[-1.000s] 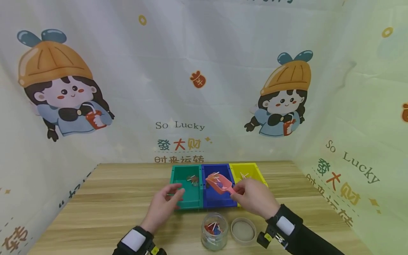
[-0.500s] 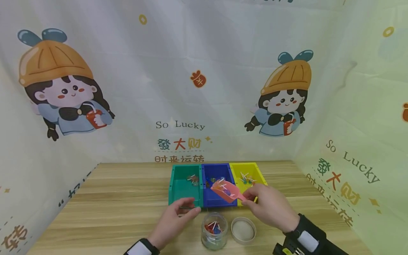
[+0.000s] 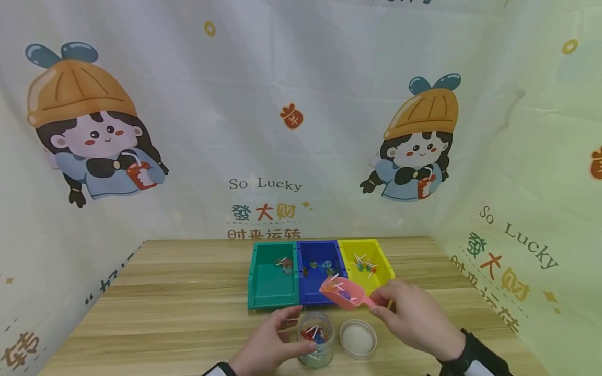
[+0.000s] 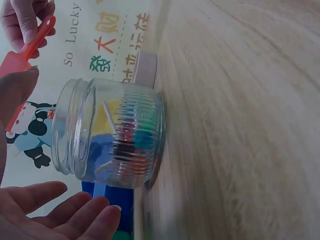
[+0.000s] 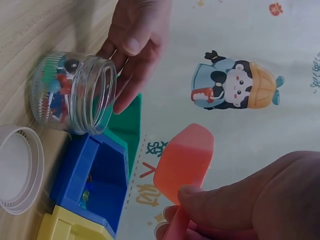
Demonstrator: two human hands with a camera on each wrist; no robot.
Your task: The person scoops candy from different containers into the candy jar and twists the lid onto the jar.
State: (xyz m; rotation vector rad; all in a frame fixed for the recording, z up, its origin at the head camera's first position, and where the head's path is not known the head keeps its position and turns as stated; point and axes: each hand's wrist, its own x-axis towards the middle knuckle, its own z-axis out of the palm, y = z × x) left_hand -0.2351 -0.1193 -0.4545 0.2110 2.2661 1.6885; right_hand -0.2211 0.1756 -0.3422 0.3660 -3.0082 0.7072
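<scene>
My right hand pinches the handle of a pink scoop, held up in front of the blue bin. Several lollipops with white sticks lie in the scoop. My left hand is spread at the left side of a clear glass jar, thumb and fingers apart. In the left wrist view a gap shows between the lower fingers and the glass jar. The jar stands upright and uncovered, with red, blue and other lollipops in its lower part.
Just right of the jar lies a round whitish lid. Behind stand three joined bins: green, blue and yellow, each with several candies. A printed cloth encloses the wooden table.
The scoop has come back from over the blue bin, toward me and slightly right, still loaded. My left hand has moved from the green bin's front to the jar's side.
</scene>
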